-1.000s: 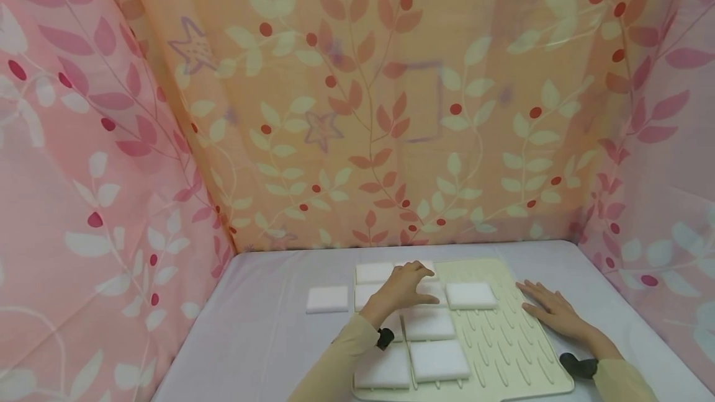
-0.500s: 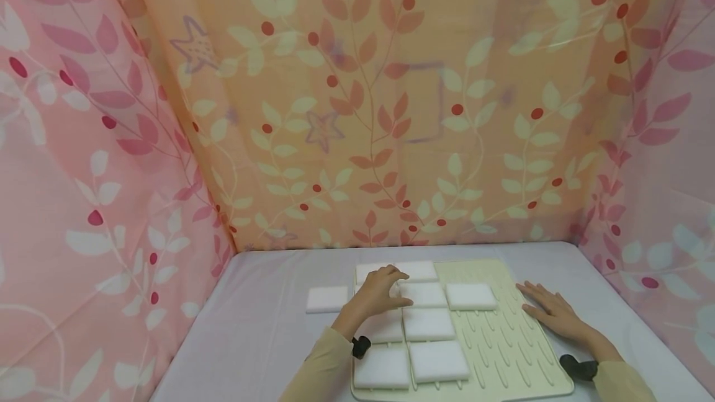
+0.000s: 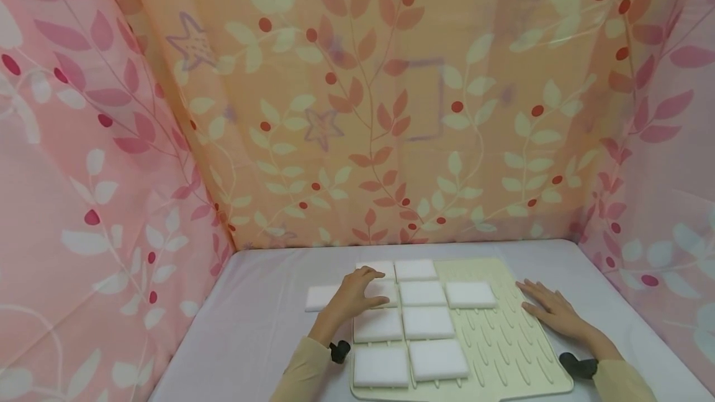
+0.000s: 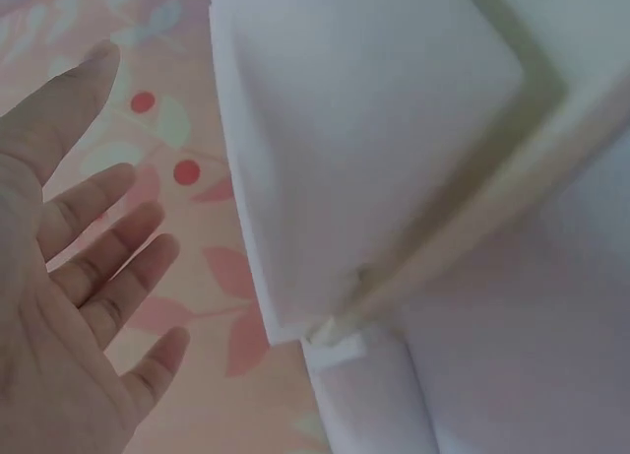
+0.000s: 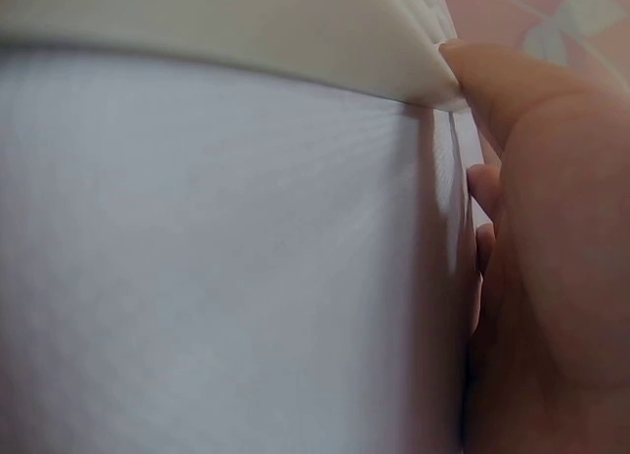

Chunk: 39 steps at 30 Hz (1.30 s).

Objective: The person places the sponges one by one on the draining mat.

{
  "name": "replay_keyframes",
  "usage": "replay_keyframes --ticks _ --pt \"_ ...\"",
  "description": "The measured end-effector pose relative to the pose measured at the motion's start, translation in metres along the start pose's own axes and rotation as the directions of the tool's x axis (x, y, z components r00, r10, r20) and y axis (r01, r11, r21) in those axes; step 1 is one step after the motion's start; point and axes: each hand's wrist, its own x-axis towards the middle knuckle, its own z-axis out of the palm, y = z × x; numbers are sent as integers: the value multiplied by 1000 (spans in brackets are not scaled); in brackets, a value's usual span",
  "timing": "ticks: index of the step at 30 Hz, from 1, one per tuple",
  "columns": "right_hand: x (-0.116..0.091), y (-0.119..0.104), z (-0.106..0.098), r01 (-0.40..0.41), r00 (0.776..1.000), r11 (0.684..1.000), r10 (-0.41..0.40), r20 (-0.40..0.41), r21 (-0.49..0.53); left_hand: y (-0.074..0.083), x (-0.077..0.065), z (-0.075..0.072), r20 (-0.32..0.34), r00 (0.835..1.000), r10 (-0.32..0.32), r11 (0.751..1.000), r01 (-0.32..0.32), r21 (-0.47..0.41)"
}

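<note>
My left hand [image 3: 347, 298] hovers over the left part of a pale green ridged mat [image 3: 508, 340], thumb and fingers spread with nothing between them. In the left wrist view, the left fingers [image 4: 94, 267] are apart and relaxed. White rectangular sponges lie in rows on the mat, among them a near-left sponge [image 3: 381, 366] and one further right [image 3: 470, 294]. Another white sponge [image 3: 319, 298] lies on the cloth left of the mat, partly behind the left hand. My right hand [image 3: 558, 316] rests flat on the cloth, its fingertips touching the mat's right edge.
A white cloth [image 3: 246, 334] covers the table. Behind it hangs an orange leaf-patterned curtain [image 3: 290, 160], with a pink curtain [image 3: 89, 253] on the left and another pink curtain [image 3: 665, 203] on the right. Black wrist cameras sit at both wrists.
My left hand has moved left across the mat, from above the second column of sponges to the first column. My right hand and the sponges have stayed in place.
</note>
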Motion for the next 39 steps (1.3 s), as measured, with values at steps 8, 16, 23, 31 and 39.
replay_keyframes --ticks 8,16,23,31,39 --pt "0 0 1 -11 1000 1000 11 2 3 -25 -16 -5 -72 997 -34 998 30 -58" --pt "0 2 1 6 1000 1000 -6 -6 -11 -49 -35 -9 -122 988 -98 989 83 -123" --pt "-1 -3 0 27 1000 1000 -27 -16 -2 -68 -50 -11 -164 975 -150 981 125 -149" --pt "-1 -6 -1 29 999 999 -29 -16 -15 -87 -65 -11 -184 965 -188 976 161 -149" --pt "-2 -5 1 31 999 999 -32 -28 -17 -98 -75 -17 -151 946 -287 943 251 -219"
